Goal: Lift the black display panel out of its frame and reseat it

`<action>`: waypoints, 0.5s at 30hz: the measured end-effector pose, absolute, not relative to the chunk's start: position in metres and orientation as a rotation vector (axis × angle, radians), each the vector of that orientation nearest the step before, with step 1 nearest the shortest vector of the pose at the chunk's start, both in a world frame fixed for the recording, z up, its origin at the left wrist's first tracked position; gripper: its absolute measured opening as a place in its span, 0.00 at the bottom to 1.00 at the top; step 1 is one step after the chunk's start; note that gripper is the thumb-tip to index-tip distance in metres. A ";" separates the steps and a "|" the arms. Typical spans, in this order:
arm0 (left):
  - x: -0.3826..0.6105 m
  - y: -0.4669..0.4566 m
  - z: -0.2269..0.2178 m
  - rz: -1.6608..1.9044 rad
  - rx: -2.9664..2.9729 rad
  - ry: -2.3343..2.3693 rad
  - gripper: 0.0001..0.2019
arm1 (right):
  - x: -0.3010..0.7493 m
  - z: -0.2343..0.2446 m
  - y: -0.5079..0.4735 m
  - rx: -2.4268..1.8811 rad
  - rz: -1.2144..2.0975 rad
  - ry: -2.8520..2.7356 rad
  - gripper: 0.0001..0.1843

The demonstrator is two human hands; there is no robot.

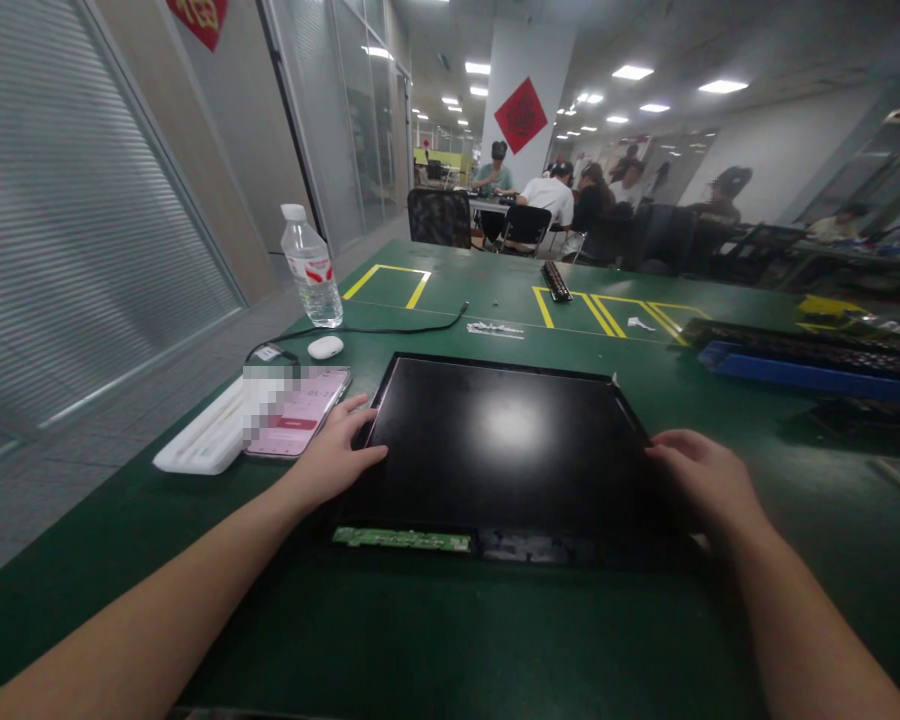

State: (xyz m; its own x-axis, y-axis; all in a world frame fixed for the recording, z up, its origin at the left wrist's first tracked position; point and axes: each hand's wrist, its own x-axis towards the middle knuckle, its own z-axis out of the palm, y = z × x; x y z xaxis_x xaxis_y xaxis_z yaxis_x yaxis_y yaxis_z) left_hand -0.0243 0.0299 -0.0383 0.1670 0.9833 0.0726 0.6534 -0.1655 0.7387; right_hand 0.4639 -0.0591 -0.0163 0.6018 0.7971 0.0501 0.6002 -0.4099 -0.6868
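Note:
A black flat display panel (510, 450) lies in front of me on the green table, a ceiling light reflected in its glossy face. Along its near edge runs a narrow green circuit board (401, 540). My left hand (337, 450) grips the panel's left edge, thumb on the front and fingers along the side. At the right edge, my right hand (705, 475) pinches the frame between thumb and curled fingers; some of its fingertips are hidden.
Left of the panel are a phone (307, 415), a long white device (206, 430), a white earbud case (325, 347), a black cable (397, 330) and a water bottle (313, 270). A dark strip (556, 282) lies farther back. Blue and black parts (802, 375) occupy the right.

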 end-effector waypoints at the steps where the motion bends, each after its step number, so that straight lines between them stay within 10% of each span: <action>1: -0.024 0.030 -0.039 0.762 1.891 1.547 0.27 | 0.464 -0.016 -0.059 -2.158 0.373 -1.102 0.14; 15: -0.034 0.021 -0.010 0.575 2.194 1.375 0.33 | 0.458 -0.012 -0.062 -2.215 0.338 -1.115 0.17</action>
State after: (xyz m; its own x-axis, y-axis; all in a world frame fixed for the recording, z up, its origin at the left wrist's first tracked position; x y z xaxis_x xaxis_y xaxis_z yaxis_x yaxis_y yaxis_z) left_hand -0.0343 0.0206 -0.0097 0.4058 0.9091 0.0938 0.7055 -0.3768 0.6003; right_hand 0.4585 -0.0618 -0.0120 0.6092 0.7914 0.0503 0.6305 -0.4450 -0.6360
